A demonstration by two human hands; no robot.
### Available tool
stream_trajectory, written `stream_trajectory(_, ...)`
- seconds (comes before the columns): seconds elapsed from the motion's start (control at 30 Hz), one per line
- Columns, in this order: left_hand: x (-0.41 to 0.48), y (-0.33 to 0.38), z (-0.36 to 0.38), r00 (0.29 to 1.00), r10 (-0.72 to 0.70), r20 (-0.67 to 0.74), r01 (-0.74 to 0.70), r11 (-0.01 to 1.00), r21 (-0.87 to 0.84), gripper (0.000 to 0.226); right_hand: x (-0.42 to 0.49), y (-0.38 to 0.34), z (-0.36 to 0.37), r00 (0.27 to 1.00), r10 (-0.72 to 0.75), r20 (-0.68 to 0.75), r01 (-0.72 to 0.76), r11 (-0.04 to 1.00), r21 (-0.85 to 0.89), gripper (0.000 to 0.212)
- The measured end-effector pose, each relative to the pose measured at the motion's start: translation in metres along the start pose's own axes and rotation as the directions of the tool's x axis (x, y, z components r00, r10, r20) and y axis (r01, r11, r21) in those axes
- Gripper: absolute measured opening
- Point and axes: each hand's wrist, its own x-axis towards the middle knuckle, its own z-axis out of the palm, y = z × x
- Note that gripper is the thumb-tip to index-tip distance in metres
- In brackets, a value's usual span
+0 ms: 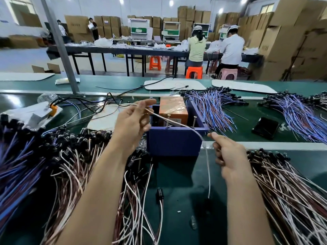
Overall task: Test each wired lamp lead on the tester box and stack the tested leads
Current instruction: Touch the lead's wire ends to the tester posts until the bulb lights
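Two hands worked one white lead at mid-frame, head view. The left hand, raised at centre, held the lead's upper end; the wire ran between thumb and loosely bent fingers, forefinger stretched out above it. The grip detail was blurred. The right hand, right of centre, had thumb and forefinger pinched at the lead's bend, with the other fingers curled under.

From the left hand the lead slanted down across the open top of the blue tester box, then hung beside the right hand, its free end low over the green belt. An orange block sat inside the box, and two screws stood upright on its near rim. I could not tell whether the lead touched a screw.

- Lower left: a heap of pink and white leads, blue ones beyond it at the frame edge.
- Lower right: a fanned stack of pink leads.
- Upper right: blue-violet lead bundles behind the box.
- A dark phone lay flat on the belt, right of the box.
- One loose lead lay on the belt, bottom centre.
- Background, top: two seated workers at a long table, and stacked cartons.
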Motion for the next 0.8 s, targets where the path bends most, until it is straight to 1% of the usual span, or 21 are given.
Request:
stream_trajectory(0.1, -0.001, -0.007, 0.008, 0.995, -0.047, 0.088, 0.047, 0.999, 0.006, 0.019, -0.004, 0.003, 0.013, 1.0, -0.015, -0.003, 0.015, 1.0, 0.011, 0.018)
stream_trajectory(0.2, -0.001, -0.007, 0.007, 0.989, -0.087, 0.118, 0.09, 0.996, -0.017, 0.018, -0.004, 0.004, 0.016, 0.999, -0.046, -0.008, 0.047, 0.999, 0.018, 0.02)
stream_trajectory(0.27, 0.001, -0.005, 0.003, 0.989, -0.098, 0.112, 0.109, 0.989, -0.101, 0.022, -0.005, 0.004, 0.019, 0.997, -0.072, -0.005, 0.072, 0.997, 0.001, 0.023)
stream_trajectory(0.33, 0.003, -0.002, -0.001, 0.991, -0.093, 0.097, 0.109, 0.977, -0.184, 0.03, -0.005, 0.006, 0.022, 0.996, -0.084, 0.002, 0.084, 0.996, -0.03, 0.024)
stream_trajectory(0.4, 0.005, -0.001, -0.004, 0.996, -0.071, 0.054, 0.081, 0.976, -0.203, 0.036, -0.005, 0.009, 0.025, 0.996, -0.09, 0.002, 0.09, 0.994, -0.069, 0.024)
stream_trajectory(0.43, 0.006, -0.001, -0.005, 0.998, -0.059, 0.027, 0.063, 0.983, -0.175, 0.037, -0.005, 0.01, 0.025, 0.996, -0.094, 0.0, 0.093, 0.992, -0.079, 0.023)
stream_trajectory(0.5, 0.005, -0.002, -0.008, 0.999, -0.046, 0.006, 0.046, 0.999, -0.019, 0.038, -0.004, 0.011, 0.026, 0.996, -0.093, -0.001, 0.093, 0.992, -0.088, 0.023)
stream_trajectory(0.57, 0.002, -0.002, -0.011, 0.994, -0.086, 0.07, 0.069, 0.974, 0.217, 0.036, -0.003, 0.012, 0.025, 0.996, -0.092, 0.007, 0.092, 0.992, -0.092, 0.022)
stream_trajectory(0.63, -0.001, -0.003, -0.012, 0.963, -0.204, 0.175, 0.108, 0.889, 0.446, 0.033, -0.002, 0.013, 0.025, 0.996, -0.089, 0.014, 0.09, 0.992, -0.092, 0.019)
stream_trajectory(0.7, -0.005, -0.008, -0.009, 0.9, -0.361, 0.245, 0.14, 0.77, 0.623, 0.032, -0.002, 0.013, 0.024, 0.996, -0.087, 0.012, 0.088, 0.992, -0.092, 0.017)
stream_trajectory(0.77, -0.008, -0.016, -0.003, 0.838, -0.498, 0.224, 0.191, 0.652, 0.733, 0.035, -0.002, 0.013, 0.024, 0.996, -0.083, 0.009, 0.084, 0.993, -0.083, 0.016)
stream_trajectory(0.8, -0.008, -0.02, -0.001, 0.82, -0.539, 0.194, 0.218, 0.607, 0.764, 0.037, -0.002, 0.012, 0.023, 0.997, -0.082, 0.008, 0.082, 0.993, -0.084, 0.015)
